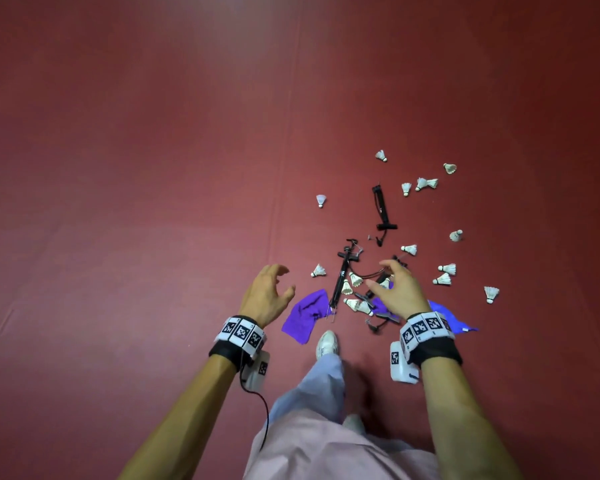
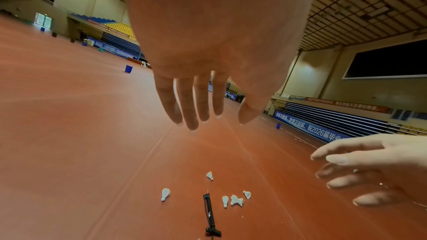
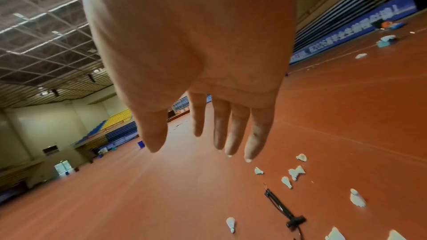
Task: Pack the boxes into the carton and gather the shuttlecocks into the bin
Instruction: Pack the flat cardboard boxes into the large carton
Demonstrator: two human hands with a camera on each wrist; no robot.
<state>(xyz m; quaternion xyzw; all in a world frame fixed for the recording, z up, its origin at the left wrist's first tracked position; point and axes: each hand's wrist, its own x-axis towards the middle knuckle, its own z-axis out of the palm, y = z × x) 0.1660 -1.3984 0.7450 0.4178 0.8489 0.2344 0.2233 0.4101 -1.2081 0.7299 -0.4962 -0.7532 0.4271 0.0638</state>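
White shuttlecocks [image 1: 409,250] lie scattered on the red floor [image 1: 153,168]. Left hand [image 1: 265,294] and right hand [image 1: 397,289] hover empty, fingers spread. Gathering is about to start; next, pinch one shuttlecock.

We hold both bare forearms forward, our left hand [image 1: 265,295] and right hand [image 1: 397,289] empty, fingers loosely spread.
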